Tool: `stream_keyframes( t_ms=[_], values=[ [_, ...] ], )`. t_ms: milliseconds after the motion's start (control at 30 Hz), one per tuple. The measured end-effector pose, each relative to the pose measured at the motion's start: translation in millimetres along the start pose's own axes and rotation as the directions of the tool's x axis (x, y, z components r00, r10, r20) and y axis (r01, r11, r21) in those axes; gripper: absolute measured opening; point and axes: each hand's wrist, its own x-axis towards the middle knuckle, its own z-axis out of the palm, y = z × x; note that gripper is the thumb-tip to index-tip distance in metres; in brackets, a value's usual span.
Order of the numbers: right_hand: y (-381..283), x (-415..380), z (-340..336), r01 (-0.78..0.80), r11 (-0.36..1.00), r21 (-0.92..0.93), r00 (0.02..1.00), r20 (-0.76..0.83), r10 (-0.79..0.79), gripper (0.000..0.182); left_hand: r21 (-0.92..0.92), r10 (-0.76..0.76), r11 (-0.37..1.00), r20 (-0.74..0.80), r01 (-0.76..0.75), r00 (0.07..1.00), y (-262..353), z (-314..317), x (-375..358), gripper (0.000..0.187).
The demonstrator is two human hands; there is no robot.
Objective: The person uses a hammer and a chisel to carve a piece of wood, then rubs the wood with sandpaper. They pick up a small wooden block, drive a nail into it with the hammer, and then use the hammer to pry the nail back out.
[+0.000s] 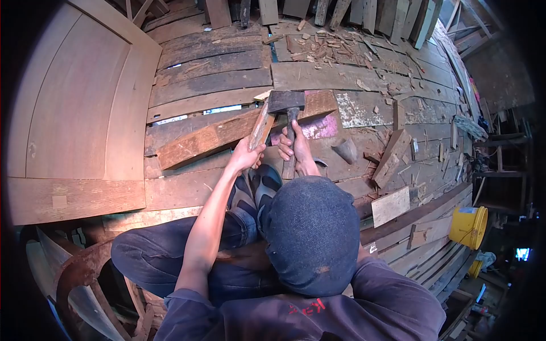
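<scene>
My left hand [247,154] is closed around the lower part of a narrow wood piece [261,126], which is held tilted over a thick wooden beam [207,135]. My right hand [297,149] grips the handle of a hatchet-like tool [286,102] with a dark, broad metal head. That head is at the upper end of the wood piece, above the beam; whether the two touch is hard to tell. The beam lies at a slant across the plank floor, and a pink patch [321,127] shows beside it.
A wooden panel door [79,91] stands at the left. Wood chips [335,48] and offcuts [391,158] litter the plank floor. A yellow bucket [468,227] is at the right, and a curved wooden frame [85,273] at the lower left. Boards [341,11] line the top.
</scene>
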Motion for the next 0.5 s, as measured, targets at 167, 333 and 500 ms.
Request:
stream_keyframes(
  t_ms=[167,333,500],
  values=[
    [-0.6,-1.2,4.7,0.001,1.0,-0.03,0.999,-0.04,-0.002,0.041,0.012,-0.015,1.0,0.007,0.015,1.0,7.6,1.0,-4.4,0.028],
    [3.7,-7.8,20.7,0.032,0.999,-0.024,0.991,-0.128,-0.035,0.043,0.133,0.032,0.991,-0.07,-0.022,0.997,3.7,9.0,0.3,0.033],
    [2.1,-9.0,21.7,0.03,0.999,-0.043,0.991,-0.131,-0.035,0.042,0.204,0.036,0.979,-0.122,-0.01,0.992,4.3,15.4,-1.3,0.036]
  ],
)
